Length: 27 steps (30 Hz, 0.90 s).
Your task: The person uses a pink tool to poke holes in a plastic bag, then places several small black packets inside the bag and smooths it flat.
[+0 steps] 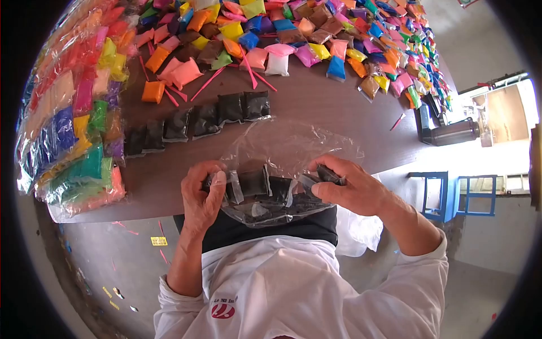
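Note:
A clear plastic bag (pixel 288 144) lies across the table's front edge and over my lap, with several small black packets (pixel 252 183) in its lower part. At its left side, my left hand (pixel 204 192) is closed with thumb and fingers around a dark packet, mostly hidden by the fingers. On the other side, my right hand (pixel 353 189) pinches a black packet (pixel 330 174) between thumb and fingers. Beyond the bag, a slanting row of black packets (pixel 206 120) lies on the brown table (pixel 339 124).
Many colourful packets (pixel 276 62) are heaped along the far side, with pink plastic tools (pixel 209 85) among them. Clear bags of coloured packets (pixel 84 124) are stacked at the left. A dark cylinder (pixel 451 133) stands at the right edge, near a blue frame (pixel 443 195).

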Available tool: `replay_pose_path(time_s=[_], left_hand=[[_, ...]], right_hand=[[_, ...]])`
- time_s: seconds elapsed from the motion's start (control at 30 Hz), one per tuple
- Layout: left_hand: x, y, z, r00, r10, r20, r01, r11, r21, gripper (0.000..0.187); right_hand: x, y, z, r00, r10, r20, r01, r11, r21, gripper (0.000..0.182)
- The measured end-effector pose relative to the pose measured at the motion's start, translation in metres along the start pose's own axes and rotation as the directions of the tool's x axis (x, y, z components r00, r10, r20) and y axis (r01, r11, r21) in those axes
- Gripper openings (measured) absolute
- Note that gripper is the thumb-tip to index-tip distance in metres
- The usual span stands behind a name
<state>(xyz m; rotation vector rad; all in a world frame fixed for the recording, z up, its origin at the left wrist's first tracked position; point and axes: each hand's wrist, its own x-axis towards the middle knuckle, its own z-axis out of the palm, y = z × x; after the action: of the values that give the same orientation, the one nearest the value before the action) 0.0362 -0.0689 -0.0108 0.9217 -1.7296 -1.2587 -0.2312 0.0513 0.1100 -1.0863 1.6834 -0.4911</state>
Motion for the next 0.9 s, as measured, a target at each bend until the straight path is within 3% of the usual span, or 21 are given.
replay_pose_path(time_s=[0.07, 0.17, 0.2, 0.27, 0.4, 0.5, 0.6, 0.7, 0.8, 0.9], left_hand=[[0.0, 0.0, -0.003, 1.0, 0.024, 0.017, -0.025, 0.999, 0.044, 0.025], [-0.003, 0.006, -0.004, 0.988, -0.156, 0.019, 0.156, 0.987, -0.036, 0.015], [-0.004, 0.003, -0.004, 0.996, -0.088, 0.013, 0.088, 0.996, -0.021, 0.016], [-0.003, -0.005, -0.003, 0.999, 0.047, 0.0, -0.047, 0.999, 0.014, 0.019], [-0.003, -0.004, -0.006, 0.999, 0.041, 0.005, -0.041, 0.999, 0.024, 0.021], [-0.002, -0.006, -0.007, 0.998, 0.056, 0.002, -0.056, 0.998, 0.022, 0.024], [-0.002, -0.005, -0.007, 0.999, 0.032, 0.014, -0.033, 0.999, 0.031, 0.025], [-0.002, -0.003, -0.007, 1.0, -0.002, 0.011, 0.002, 1.0, 0.026, 0.023], [-0.002, 0.004, -0.006, 0.998, -0.056, 0.003, 0.056, 0.998, 0.018, 0.019], [-0.001, 0.006, -0.006, 0.999, -0.047, 0.007, 0.047, 0.999, 0.027, 0.018]], right_hand=[[0.004, -0.004, -0.005, 0.997, 0.053, 0.057, -0.045, 0.991, -0.128, 0.04], [0.019, -0.005, -0.004, 0.977, 0.188, 0.1, -0.158, 0.955, -0.251, 0.039], [0.024, -0.003, -0.001, 0.964, 0.241, 0.108, -0.204, 0.938, -0.28, 0.039], [0.031, -0.004, 0.008, 0.961, 0.245, 0.125, -0.236, 0.968, -0.081, 0.047], [0.036, -0.01, 0.026, 0.983, 0.144, 0.111, -0.171, 0.94, 0.297, 0.043], [0.045, 0.002, 0.04, 1.0, 0.018, 0.008, -0.019, 0.78, 0.625, 0.046], [0.048, -0.004, 0.036, 0.999, 0.034, 0.031, -0.046, 0.65, 0.758, 0.05], [0.046, -0.006, 0.041, 0.99, -0.061, 0.125, -0.084, 0.454, 0.887, 0.047], [0.046, -0.005, 0.058, 0.998, -0.056, -0.014, 0.04, 0.501, 0.864, 0.044], [0.054, 0.008, 0.059, 0.998, -0.031, 0.048, -0.008, 0.755, 0.656, 0.041]])
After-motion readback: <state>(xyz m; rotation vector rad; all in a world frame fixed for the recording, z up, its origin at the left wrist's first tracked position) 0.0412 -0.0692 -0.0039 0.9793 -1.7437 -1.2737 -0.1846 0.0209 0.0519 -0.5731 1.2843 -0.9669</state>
